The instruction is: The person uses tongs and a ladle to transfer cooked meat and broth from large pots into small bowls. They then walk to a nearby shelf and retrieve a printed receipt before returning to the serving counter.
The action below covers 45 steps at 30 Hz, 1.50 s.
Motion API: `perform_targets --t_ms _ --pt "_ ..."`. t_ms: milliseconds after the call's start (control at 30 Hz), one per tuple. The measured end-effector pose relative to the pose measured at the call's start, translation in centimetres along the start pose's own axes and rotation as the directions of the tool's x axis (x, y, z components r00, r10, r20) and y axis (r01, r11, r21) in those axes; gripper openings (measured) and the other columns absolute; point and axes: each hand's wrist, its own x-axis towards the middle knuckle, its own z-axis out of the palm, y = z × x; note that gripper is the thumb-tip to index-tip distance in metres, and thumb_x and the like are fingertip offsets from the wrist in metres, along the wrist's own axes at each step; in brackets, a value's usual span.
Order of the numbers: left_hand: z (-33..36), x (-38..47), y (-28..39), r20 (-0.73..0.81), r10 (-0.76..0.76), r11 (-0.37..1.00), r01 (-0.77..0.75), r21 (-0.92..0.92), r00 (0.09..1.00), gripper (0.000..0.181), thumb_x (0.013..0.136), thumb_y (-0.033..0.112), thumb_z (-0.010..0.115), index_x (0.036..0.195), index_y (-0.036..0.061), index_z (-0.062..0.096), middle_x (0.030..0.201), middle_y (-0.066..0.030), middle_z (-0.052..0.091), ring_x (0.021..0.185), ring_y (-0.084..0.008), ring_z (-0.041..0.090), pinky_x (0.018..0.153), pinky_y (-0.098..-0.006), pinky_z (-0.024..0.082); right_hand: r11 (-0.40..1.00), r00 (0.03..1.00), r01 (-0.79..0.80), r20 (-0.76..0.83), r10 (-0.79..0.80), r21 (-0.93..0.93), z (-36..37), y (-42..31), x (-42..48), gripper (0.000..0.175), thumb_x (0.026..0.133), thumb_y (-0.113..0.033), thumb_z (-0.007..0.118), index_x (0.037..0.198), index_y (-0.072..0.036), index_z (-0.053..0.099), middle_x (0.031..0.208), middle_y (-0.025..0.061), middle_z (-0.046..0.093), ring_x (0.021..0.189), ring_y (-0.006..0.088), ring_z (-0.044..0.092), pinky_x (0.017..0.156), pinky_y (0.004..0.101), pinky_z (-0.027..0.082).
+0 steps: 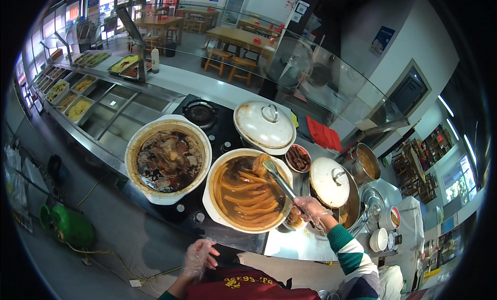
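My right hand point(312, 212), in a clear plastic glove, grips metal tongs point(285, 183). The tips of the tongs touch or lie close to a round, scored brown food piece point(261, 165) at the far side of a white pot point(211, 212). Long brown strips of food point(250, 201) lie in brown broth in that pot. My left hand point(198, 257), also gloved, hangs before the apron with its fingers loosely bent and holds nothing. Left of the strips stands a second white pot point(130, 156) with dark broth and meat chunks.
A lidded white pot point(264, 123) stands behind, beside a bare burner point(200, 113). A bowl of dark meat point(298, 158), a tilted white lid point(330, 181) and a steel pot point(365, 164) stand right. Glass point(337, 86) screens the counter's far side. A green gas cylinder point(73, 226) stands lower left.
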Motion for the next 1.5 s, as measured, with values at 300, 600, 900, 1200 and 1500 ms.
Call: perform_targets --t_ms 300,600,900,1200,1500 --pt "0.7 -0.5 0.3 0.009 -0.002 1.0 0.002 0.01 1.0 0.036 0.104 0.035 0.055 0.114 0.0004 0.059 0.084 -0.0085 0.068 0.052 -0.0132 0.063 0.044 -0.0236 0.051 0.993 0.995 -0.093 0.028 0.091 0.077 1.4 3.1 1.7 0.034 0.105 -0.034 0.055 0.102 -0.001 0.062 0.063 0.0006 0.051 0.043 0.0099 0.036 0.039 0.028 0.026" --pt "0.8 -0.9 0.0 -0.021 -0.002 1.0 0.002 0.011 1.0 0.037 0.104 0.035 0.055 0.114 0.0 0.059 0.083 -0.0085 0.068 0.051 -0.0134 0.063 0.044 -0.0235 0.051 0.78 0.91 0.186 -0.193 -0.366 -0.598 -2.9 -1.3 2.4 0.038 0.098 -0.041 0.066 0.1 -0.003 0.071 0.069 0.003 0.061 0.057 0.0143 0.056 0.053 0.0309 0.045" --pt "1.4 -1.5 -0.2 -0.038 0.013 1.0 -0.013 0.02 0.999 0.037 0.104 0.035 0.055 0.113 -0.0001 0.058 0.084 -0.0098 0.068 0.051 -0.0146 0.063 0.044 -0.0245 0.051 -0.244 0.726 0.133 0.262 -0.636 -0.961 1.4 -13.2 3.2 0.025 0.091 -0.032 0.068 0.092 -0.008 0.072 0.082 0.0151 0.073 0.078 0.0328 0.072 0.068 0.0429 0.058" --pt "0.8 -2.1 -0.8 -0.085 0.028 1.0 -0.028 -0.009 0.996 0.038 0.104 0.038 0.057 0.114 0.0015 0.058 0.084 -0.0119 0.068 0.05 -0.0158 0.062 0.042 -0.0268 0.051 -0.58 0.82 0.118 0.409 -0.401 -0.806 7.5 -17.6 6.8 0.015 0.085 -0.016 0.065 0.088 -0.008 0.078 0.09 0.0096 0.076 0.082 0.0267 0.075 0.065 0.041 0.057" --pt "1.0 -2.1 -1.3 -0.127 0.027 0.999 -0.032 -0.04 0.992 0.041 0.102 0.04 0.059 0.113 0.001 0.058 0.082 -0.0125 0.068 0.049 -0.0159 0.062 0.041 -0.0267 0.051 -0.598 0.827 0.05 0.369 -0.424 -0.8 4.4 -17.0 7.9 0.016 0.084 -0.015 0.065 0.09 -0.009 0.079 0.091 0.0109 0.076 0.082 0.0275 0.074 0.065 0.0416 0.055"
